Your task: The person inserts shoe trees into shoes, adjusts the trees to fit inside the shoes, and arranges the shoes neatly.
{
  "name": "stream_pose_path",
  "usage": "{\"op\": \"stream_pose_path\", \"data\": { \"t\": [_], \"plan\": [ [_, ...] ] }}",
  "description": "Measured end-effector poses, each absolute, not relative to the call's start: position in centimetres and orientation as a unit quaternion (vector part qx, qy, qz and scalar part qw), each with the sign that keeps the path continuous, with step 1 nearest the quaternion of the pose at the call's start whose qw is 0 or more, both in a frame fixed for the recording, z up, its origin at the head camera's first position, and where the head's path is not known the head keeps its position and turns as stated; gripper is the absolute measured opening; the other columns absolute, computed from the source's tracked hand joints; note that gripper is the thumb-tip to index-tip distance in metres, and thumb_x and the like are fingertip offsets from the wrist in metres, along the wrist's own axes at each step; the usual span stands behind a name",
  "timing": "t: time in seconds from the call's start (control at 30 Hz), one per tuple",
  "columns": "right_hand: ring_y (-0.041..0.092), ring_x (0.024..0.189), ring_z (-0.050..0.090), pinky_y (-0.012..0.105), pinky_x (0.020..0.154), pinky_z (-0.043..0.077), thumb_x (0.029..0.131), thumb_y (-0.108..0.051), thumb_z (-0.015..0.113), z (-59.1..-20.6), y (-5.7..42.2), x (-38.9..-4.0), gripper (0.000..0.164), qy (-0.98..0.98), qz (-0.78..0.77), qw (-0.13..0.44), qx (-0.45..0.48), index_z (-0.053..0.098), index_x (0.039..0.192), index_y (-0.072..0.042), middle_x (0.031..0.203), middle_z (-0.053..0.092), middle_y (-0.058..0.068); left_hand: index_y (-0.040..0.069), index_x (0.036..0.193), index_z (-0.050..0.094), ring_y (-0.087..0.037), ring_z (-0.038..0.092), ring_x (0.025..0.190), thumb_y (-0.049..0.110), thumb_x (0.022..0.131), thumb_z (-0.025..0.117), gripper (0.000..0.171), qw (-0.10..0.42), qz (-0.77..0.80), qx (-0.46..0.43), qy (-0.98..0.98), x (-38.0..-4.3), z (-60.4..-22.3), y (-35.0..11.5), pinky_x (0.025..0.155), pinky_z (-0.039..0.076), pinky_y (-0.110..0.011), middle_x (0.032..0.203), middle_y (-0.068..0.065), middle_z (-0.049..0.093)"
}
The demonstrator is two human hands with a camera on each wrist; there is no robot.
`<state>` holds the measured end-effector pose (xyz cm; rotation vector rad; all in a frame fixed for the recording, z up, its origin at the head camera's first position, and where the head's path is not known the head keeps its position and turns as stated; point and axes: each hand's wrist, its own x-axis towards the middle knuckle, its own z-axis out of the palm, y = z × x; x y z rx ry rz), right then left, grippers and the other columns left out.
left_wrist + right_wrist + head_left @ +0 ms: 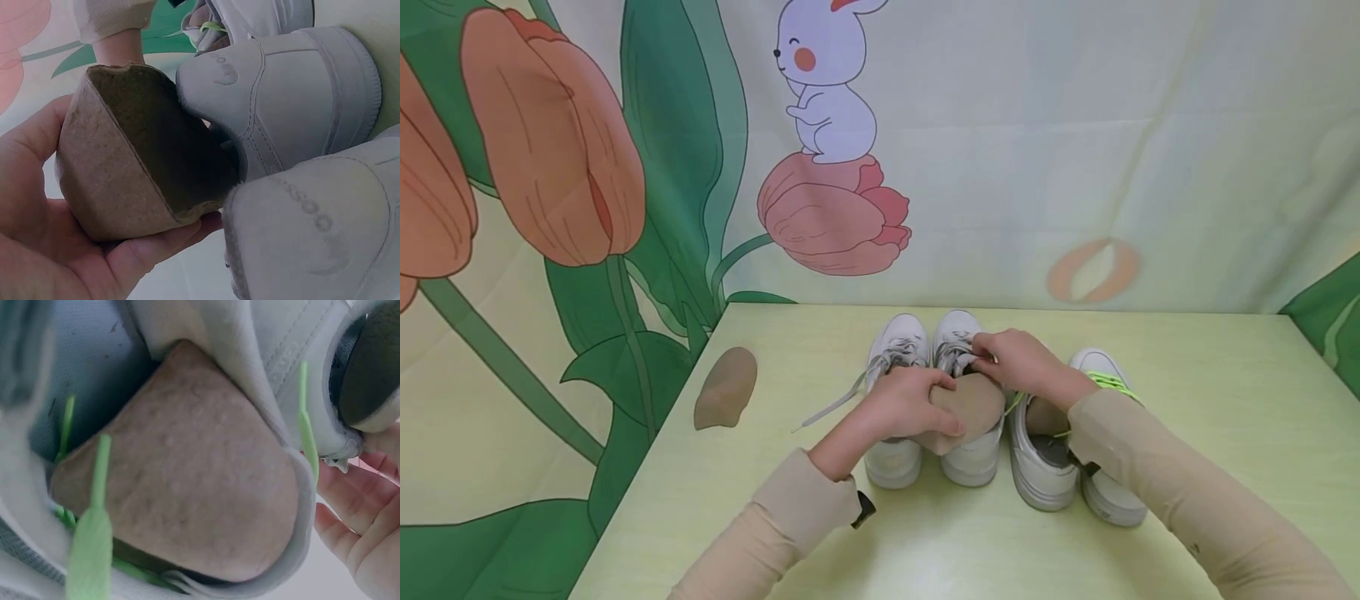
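Observation:
My left hand grips a brown moulded-pulp shoe insert, thumb on one side and fingers on the other. In the left wrist view the insert turns its hollow back to the camera, its far end at the opening of a white sneaker with grey laces. My right hand pinches that sneaker near its tongue; the exact spot is partly hidden. Its mate, another white sneaker, stands just left with one lace trailing onto the table.
To the right stand two white sneakers with green laces, a nearer one and an outer one. A pulp insert sits inside one of them. Another loose insert lies at the table's left. A printed cloth hangs behind.

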<state>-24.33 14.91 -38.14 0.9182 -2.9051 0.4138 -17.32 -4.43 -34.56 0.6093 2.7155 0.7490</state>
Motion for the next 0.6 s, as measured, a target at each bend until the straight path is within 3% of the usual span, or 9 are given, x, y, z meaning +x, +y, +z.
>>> {"op": "stream_pose_path", "data": {
  "t": [0.6],
  "plan": [
    [0.015,0.059,0.048,0.028,0.054,0.038,0.078,-0.017,0.062,-37.87,14.87,-23.99,0.009,-0.957,0.102,0.015,0.273,0.054,0.078,-0.012,0.071,0.058,0.0,0.014,0.11,0.06,-0.018,0.057,0.099,0.037,0.068,0.069,0.049,0.09,0.182,0.214,0.955,-16.27,-34.4,-3.37,0.081,0.044,-0.029,0.107,0.001,0.063]
  ]
}}
